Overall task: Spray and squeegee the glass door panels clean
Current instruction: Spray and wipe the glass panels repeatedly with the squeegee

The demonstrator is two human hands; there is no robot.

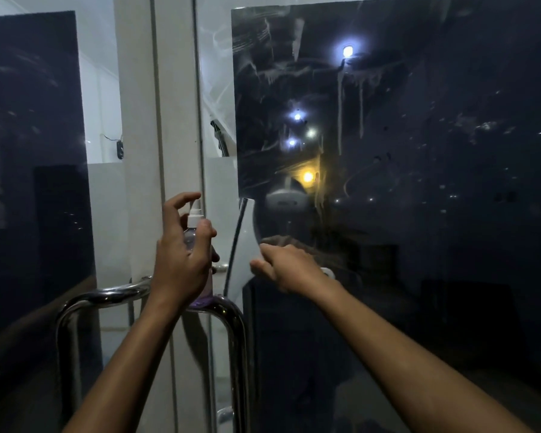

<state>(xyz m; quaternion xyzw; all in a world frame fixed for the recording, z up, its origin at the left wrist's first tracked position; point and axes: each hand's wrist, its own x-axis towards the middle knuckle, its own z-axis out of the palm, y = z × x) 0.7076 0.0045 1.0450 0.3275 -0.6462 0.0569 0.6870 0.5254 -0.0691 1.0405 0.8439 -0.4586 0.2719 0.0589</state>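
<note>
Dark glass door panels (419,151) fill the view, streaked with smears and runs of liquid above the hands, with small lights shining in the glass. Between the two panels runs a pale door frame (144,120). Chrome pull handles (228,332) curve just below the hands.

A small spray bottle (194,232) stands upright in the left hand (181,260), close in front of the frame. Its body is clear with a purple tint; how much liquid it holds cannot be told. Its white nozzle sits at the top, and its purplish base shows just under the hand, right above a chrome handle. The left hand grips the bottle, thumb wrapped across its front, the index finger raised and crooked above the nozzle.

To the right of the bottle, the right hand (285,267) reaches forward with fingers extended and loose, holding nothing, its fingertips at or just off the right panel; it is motion-blurred.
</note>
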